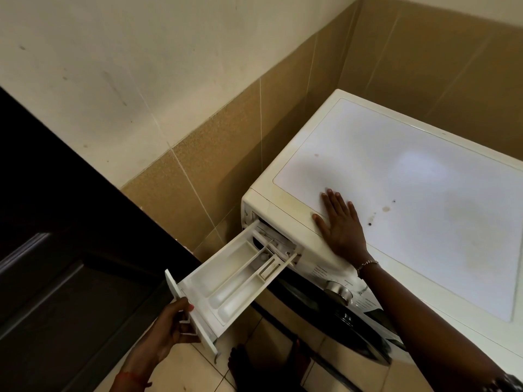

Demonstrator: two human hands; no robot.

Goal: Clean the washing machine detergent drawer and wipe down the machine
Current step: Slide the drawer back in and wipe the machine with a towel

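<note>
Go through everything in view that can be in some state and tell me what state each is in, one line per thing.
Detergent drawer: pulled far out, rear end still in its slot, compartments look empty.
Left hand: gripping the drawer's front panel.
Right hand: open, flat on the washing machine top.
Washing machine top: bare, with a few dark spots and stains.
Machine door: cannot tell whether it is shut.
Dark wooden door: cannot tell.

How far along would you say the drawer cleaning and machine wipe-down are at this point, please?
Early. Done: the detergent drawer is pulled far out, its rear end just inside the slot. In hand: the left hand grips the drawer front while the right hand lies flat on the washing machine top. Left: removing and cleaning the drawer, and wiping; dark spots remain on the top, and no cloth is in view.
</note>
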